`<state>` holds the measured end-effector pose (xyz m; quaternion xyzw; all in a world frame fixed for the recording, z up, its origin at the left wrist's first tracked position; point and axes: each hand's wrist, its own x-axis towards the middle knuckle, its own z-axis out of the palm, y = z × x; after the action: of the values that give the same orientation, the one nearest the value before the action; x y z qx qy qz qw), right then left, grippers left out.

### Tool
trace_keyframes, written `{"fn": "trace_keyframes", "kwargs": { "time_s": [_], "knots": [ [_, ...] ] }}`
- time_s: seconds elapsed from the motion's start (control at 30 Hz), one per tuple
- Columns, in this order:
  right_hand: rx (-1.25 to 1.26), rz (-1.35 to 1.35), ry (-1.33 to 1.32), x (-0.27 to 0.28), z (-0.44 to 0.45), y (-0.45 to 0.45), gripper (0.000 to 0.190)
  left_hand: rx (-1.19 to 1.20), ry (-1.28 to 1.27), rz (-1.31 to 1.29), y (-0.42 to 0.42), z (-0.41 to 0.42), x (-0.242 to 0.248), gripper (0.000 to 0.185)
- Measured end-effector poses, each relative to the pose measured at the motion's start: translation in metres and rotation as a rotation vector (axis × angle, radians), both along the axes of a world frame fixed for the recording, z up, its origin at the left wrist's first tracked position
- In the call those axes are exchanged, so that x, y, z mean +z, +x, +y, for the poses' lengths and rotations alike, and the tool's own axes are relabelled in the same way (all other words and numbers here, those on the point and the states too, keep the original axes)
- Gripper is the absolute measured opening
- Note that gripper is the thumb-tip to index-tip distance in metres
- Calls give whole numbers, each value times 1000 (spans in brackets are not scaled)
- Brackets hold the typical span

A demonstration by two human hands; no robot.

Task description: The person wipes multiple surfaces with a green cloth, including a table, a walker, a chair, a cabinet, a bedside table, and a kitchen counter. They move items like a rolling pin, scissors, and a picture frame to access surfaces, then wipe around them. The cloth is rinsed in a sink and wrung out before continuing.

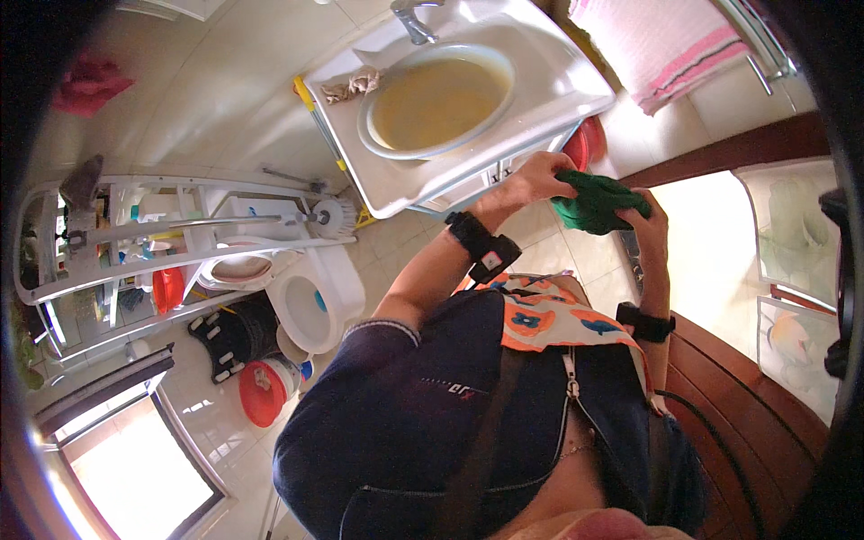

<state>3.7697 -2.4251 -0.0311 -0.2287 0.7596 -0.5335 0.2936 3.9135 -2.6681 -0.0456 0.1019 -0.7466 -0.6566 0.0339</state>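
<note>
A bunched green cloth [590, 202] is stretched between both hands, in front of the washbasin cabinet and above the tiled floor. My left hand [543, 177] grips its left end, fingers curled over the upper edge. At the opposite end, my right hand [646, 219] holds the cloth between thumb and fingers. Beyond the left forearm is a white washbasin [439, 150] with cloudy yellowish water [442, 101] in its bowl. A crumpled pale cloth [351, 86] lies on the basin's left ledge. Black bands circle both wrists.
A chrome faucet [415, 23] stands behind the bowl. A pink-striped towel [675, 54] hangs at upper right, above a red basin [588, 143]. A brown wooden door [749, 405] is close on the right. To the left are a toilet [307, 307], a white rack [196, 260] and a red bucket [263, 395].
</note>
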Motion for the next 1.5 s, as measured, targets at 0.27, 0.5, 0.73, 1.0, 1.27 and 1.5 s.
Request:
{"fn": "trace_keyframes", "kwargs": {
  "time_s": [0.27, 0.5, 0.73, 1.0, 1.27, 1.5],
  "knots": [
    [-385, 11, -224, 4, 136, -40, 35, 9, -189, -90, -109, 142, -74, 56],
    [-331, -292, -301, 29, 223, -96, 37, -28, 5, 153, -176, 284, -61, 72],
    [-234, 176, -78, 22, 287, -143, 34, -280, 86, -138, -221, 319, -14, 36],
    [-491, -122, -124, -31, 351, -175, 48, -199, 295, -73, -240, 366, 9, 41],
    [-285, -586, -420, -76, 368, -158, 61, -104, 664, -69, -259, 403, 0, 48],
    [-616, -792, -653, -42, 379, -153, 59, -79, 95, -379, -266, 392, -67, 52]
  ]
}}
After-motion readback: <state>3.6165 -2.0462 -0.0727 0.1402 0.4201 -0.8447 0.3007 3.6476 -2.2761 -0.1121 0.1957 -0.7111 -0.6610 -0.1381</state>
